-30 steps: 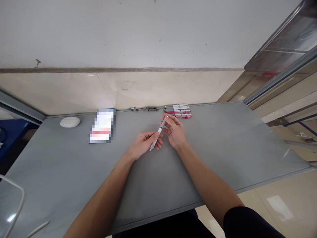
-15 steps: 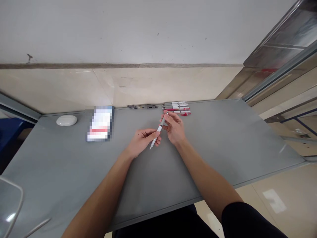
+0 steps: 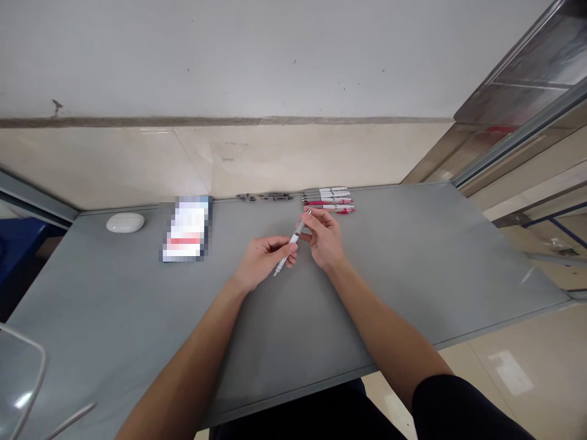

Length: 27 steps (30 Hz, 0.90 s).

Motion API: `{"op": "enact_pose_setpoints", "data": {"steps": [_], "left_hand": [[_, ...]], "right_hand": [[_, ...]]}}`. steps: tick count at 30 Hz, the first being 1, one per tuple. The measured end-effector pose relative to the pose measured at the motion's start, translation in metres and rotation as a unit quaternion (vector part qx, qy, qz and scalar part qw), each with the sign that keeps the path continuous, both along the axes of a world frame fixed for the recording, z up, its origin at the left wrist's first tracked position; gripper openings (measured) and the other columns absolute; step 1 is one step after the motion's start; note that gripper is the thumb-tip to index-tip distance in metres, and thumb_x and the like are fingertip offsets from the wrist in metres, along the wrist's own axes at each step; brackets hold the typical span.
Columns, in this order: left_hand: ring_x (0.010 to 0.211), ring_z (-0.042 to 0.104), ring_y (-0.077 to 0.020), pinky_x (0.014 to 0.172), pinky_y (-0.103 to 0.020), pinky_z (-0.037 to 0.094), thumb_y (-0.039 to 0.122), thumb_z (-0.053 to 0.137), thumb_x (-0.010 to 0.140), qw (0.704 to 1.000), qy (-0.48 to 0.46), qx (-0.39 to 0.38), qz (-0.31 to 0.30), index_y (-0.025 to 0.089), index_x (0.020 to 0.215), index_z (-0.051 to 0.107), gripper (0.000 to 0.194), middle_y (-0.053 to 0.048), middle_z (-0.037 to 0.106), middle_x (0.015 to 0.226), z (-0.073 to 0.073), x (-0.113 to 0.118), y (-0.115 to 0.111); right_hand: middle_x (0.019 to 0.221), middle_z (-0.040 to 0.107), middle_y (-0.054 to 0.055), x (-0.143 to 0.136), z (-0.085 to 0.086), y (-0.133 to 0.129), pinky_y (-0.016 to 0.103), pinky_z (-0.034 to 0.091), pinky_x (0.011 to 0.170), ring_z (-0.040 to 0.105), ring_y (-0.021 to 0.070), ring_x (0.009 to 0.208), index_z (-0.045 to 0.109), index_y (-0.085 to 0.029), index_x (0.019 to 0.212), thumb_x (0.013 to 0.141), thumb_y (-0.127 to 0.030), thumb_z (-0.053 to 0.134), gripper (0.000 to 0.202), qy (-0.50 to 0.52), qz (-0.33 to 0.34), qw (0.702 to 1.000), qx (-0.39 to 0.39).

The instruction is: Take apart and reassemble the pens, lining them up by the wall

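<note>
A white pen with a grey grip [image 3: 293, 239] slants between my two hands above the table. My left hand [image 3: 268, 260] pinches its white barrel between thumb and fingers. Around the grey grip, close to the metal tip, the fingers of my right hand [image 3: 323, 237] are closed. Just beyond my right hand lies a row of several white and grey pens [image 3: 328, 194], with red pens [image 3: 337, 206] at its near side. Dark clear-barrelled pens [image 3: 265, 197] rest left of that row, along the wall.
On the grey table [image 3: 151, 318], a white oval case [image 3: 125, 222] and a blurred-out phone-like object [image 3: 186, 229] lie to the left. A pale bent cable or rod [image 3: 39, 373] is at the lower left. The wall [image 3: 293, 156] bounds the table's far edge.
The pen's tip has dipped slightly towards me, with both hands still on it. The view has shifted a little; the other things lie as before.
</note>
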State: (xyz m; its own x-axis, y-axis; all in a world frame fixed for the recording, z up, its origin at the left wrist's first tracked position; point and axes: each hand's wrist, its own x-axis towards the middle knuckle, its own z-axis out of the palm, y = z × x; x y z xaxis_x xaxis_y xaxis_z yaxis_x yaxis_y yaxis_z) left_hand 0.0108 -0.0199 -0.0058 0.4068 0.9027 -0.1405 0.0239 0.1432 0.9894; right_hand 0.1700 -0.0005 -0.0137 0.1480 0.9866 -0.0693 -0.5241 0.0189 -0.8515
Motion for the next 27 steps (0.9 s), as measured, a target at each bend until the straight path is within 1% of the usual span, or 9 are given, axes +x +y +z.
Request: {"op": "enact_pose_setpoints", "data": {"steps": [2,4,7,9,13,16,19,24,27], "left_hand": [[0.066,0.06,-0.0132,0.069,-0.029,0.05,0.049,0.068,0.082,0.999,-0.021,-0.014,-0.033,0.016,0.079,0.072,0.033,-0.004,0.067,0.076,0.0004,-0.0015,-0.0002],[0.068,0.061,-0.0137,0.069,-0.028,0.05,0.05,0.065,0.084,0.997,-0.039,-0.04,-0.059,0.016,0.083,0.072,0.035,-0.005,0.067,0.079,0.0001,-0.0028,-0.0006],[0.071,0.062,-0.0152,0.07,-0.029,0.051,0.052,0.063,0.085,0.995,-0.039,-0.071,-0.065,0.015,0.087,0.073,0.038,-0.008,0.069,0.083,-0.0011,-0.0033,-0.0008],[0.072,0.062,-0.0155,0.071,-0.03,0.051,0.051,0.067,0.082,0.996,-0.036,-0.071,-0.043,0.015,0.087,0.073,0.037,-0.007,0.069,0.083,-0.002,-0.0025,-0.0001],[0.068,0.062,-0.0143,0.072,-0.031,0.051,0.043,0.078,0.073,0.997,-0.043,-0.057,0.031,0.018,0.092,0.074,0.032,-0.003,0.068,0.078,-0.0036,-0.0008,0.0027],[0.065,0.062,-0.0138,0.072,-0.032,0.052,0.039,0.081,0.069,0.997,-0.04,-0.057,0.04,0.018,0.09,0.074,0.031,-0.002,0.069,0.077,-0.0044,-0.0006,0.0035],[0.068,0.064,-0.0147,0.074,-0.033,0.053,0.04,0.079,0.072,0.996,-0.047,-0.072,0.021,0.017,0.088,0.074,0.029,-0.004,0.069,0.08,-0.0043,-0.001,0.0026],[0.07,0.066,-0.0151,0.073,-0.032,0.055,0.044,0.073,0.079,0.991,-0.076,-0.104,-0.034,0.016,0.092,0.074,0.031,-0.005,0.07,0.082,-0.0012,-0.0012,0.0004],[0.07,0.066,-0.0152,0.073,-0.032,0.055,0.046,0.072,0.08,0.99,-0.079,-0.109,-0.043,0.016,0.091,0.073,0.032,-0.005,0.07,0.081,0.0001,-0.0011,0.0003]], "right_hand": [[0.081,0.068,-0.004,0.0007,0.0004,-0.0008,0.025,0.054,0.056,0.064,0.0116,0.069,0.069,-0.026,0.078,0.065,-0.032,0.081,0.018,0.006,0.012,1.0,0.004],[0.079,0.069,-0.003,0.0012,0.0009,-0.0015,0.025,0.055,0.056,0.065,0.0123,0.069,0.07,-0.026,0.079,0.066,-0.032,0.08,0.017,0.006,0.023,1.0,0.012],[0.079,0.07,-0.002,0.0012,0.0011,-0.0014,0.027,0.056,0.058,0.065,0.0129,0.069,0.07,-0.026,0.08,0.067,-0.034,0.08,0.018,-0.001,0.026,1.0,0.015],[0.08,0.069,-0.002,0.0012,0.0008,-0.0006,0.027,0.056,0.058,0.065,0.0127,0.069,0.07,-0.026,0.081,0.066,-0.035,0.081,0.021,-0.004,0.017,1.0,0.011],[0.083,0.067,-0.003,0.0013,0.0,0.0013,0.027,0.057,0.061,0.063,0.0112,0.07,0.069,-0.025,0.079,0.064,-0.035,0.082,0.022,-0.008,-0.012,1.0,0.01],[0.084,0.066,-0.004,0.0014,-0.0002,0.0017,0.026,0.057,0.061,0.062,0.0104,0.07,0.069,-0.025,0.078,0.064,-0.034,0.082,0.021,-0.01,-0.014,1.0,0.008],[0.084,0.066,-0.004,0.0018,-0.0001,0.0012,0.025,0.057,0.06,0.061,0.0096,0.068,0.07,-0.026,0.078,0.064,-0.033,0.082,0.02,-0.003,-0.009,1.0,0.006],[0.081,0.068,-0.003,0.0035,0.0013,-0.0007,0.025,0.056,0.06,0.064,0.0108,0.069,0.072,-0.027,0.083,0.068,-0.033,0.08,0.018,0.011,0.023,1.0,0.011],[0.082,0.07,-0.002,0.0038,0.002,-0.0014,0.026,0.056,0.061,0.065,0.0121,0.07,0.073,-0.027,0.087,0.068,-0.034,0.079,0.02,0.008,0.032,0.999,0.007]]}}
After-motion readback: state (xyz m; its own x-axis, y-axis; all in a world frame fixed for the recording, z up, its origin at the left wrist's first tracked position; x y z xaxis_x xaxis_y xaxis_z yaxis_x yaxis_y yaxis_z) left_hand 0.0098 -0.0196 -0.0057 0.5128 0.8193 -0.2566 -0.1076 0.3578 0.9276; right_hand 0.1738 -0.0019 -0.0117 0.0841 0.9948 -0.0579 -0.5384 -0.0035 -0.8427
